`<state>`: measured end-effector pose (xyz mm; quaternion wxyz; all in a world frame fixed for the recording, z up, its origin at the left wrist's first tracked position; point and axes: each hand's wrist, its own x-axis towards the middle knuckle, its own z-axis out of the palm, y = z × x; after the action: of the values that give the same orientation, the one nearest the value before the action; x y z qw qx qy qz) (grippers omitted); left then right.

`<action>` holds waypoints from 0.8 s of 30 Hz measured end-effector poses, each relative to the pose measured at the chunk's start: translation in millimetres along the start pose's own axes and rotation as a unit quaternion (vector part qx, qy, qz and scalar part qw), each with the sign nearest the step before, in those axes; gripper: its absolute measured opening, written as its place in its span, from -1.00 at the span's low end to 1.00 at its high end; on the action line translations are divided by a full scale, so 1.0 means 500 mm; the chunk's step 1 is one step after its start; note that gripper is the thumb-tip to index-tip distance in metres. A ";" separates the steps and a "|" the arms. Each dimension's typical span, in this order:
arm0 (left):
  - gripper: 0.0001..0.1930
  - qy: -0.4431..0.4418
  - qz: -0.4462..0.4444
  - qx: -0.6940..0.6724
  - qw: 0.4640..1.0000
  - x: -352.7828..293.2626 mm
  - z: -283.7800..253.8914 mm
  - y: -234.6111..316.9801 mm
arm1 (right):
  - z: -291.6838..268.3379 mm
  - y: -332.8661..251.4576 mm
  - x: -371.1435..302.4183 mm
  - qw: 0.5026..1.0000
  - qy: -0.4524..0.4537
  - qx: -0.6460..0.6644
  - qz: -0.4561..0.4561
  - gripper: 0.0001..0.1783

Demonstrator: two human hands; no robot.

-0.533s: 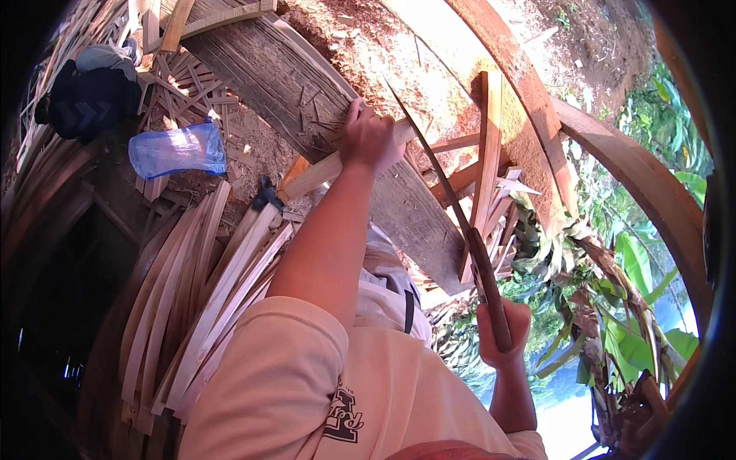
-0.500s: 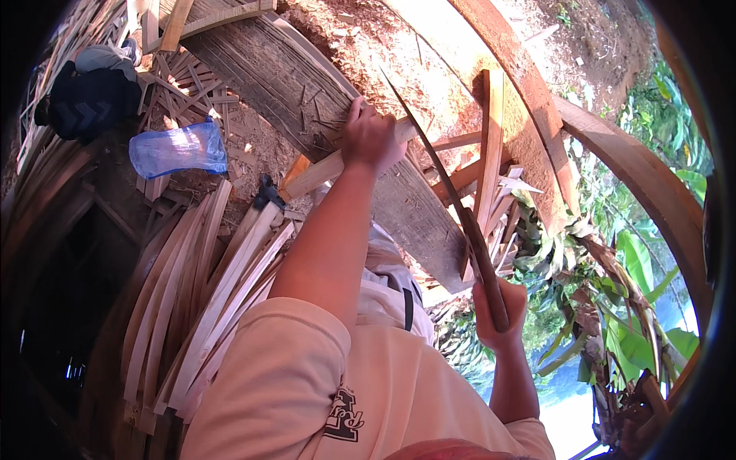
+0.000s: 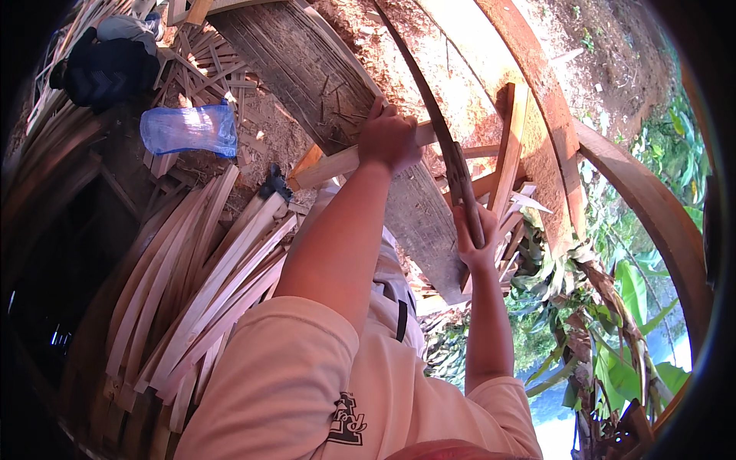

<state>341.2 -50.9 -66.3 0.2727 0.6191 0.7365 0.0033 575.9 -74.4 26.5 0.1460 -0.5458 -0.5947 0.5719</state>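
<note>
My left hand [image 3: 389,138] is closed around a pale wooden strip [image 3: 333,166] and presses it onto a thick, weathered plank [image 3: 284,65]. A short end of the strip sticks out to the right of my fingers. My right hand [image 3: 475,234] grips the wooden handle of a hand saw [image 3: 434,107], whose long, dark, tapering blade points away from me. The blade passes beside the strip's right end, seen nearly edge-on, so its teeth cannot be made out. Whether it touches the wood I cannot tell.
Many cut strips [image 3: 192,284] lie stacked at the left. Beyond them are a blue translucent plastic bag [image 3: 189,130] and a person in dark clothing [image 3: 107,73]. Upright timber [image 3: 512,138] and long beams [image 3: 640,184] stand at the right, over sawdust-covered ground, with plants behind.
My right hand has pushed the saw forward, away from me, so its handle is now near the strip's end. My left hand still holds the strip. The view has shifted slightly.
</note>
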 end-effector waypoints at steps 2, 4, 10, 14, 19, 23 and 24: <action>-0.67 0.000 0.003 0.016 1.000 0.001 0.007 -0.002 | -0.040 -0.016 -0.077 0.999 -0.019 -0.007 0.035 -0.70; -0.68 0.005 0.008 0.034 0.999 0.006 0.009 -0.002 | -0.088 -0.044 -0.154 0.998 -0.024 -0.063 0.018 -0.71; -0.68 0.041 0.032 0.050 0.997 0.010 0.027 -0.007 | -0.165 -0.174 -0.287 0.991 -0.026 -0.077 0.103 -0.73; -0.63 0.007 0.022 0.042 0.999 0.008 0.020 -0.003 | -0.153 -0.223 -0.269 0.994 -0.031 -0.079 0.076 -0.74; -0.64 0.003 0.017 0.049 0.999 0.007 0.009 -0.006 | -0.141 -0.201 -0.209 0.991 -0.033 -0.077 0.100 -0.70; -0.63 -0.004 0.012 0.028 1.000 0.005 0.013 -0.007 | -0.039 -0.147 -0.055 0.997 -0.020 -0.047 0.050 -0.66; -0.63 -0.001 0.018 0.024 1.000 0.006 0.011 -0.003 | -0.002 -0.137 -0.002 0.999 -0.006 -0.035 0.039 -0.66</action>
<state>341.7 -50.2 -72.6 0.2586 0.6386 0.7247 -0.0096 543.8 -57.4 84.9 0.1007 -0.5698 -0.5940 0.5589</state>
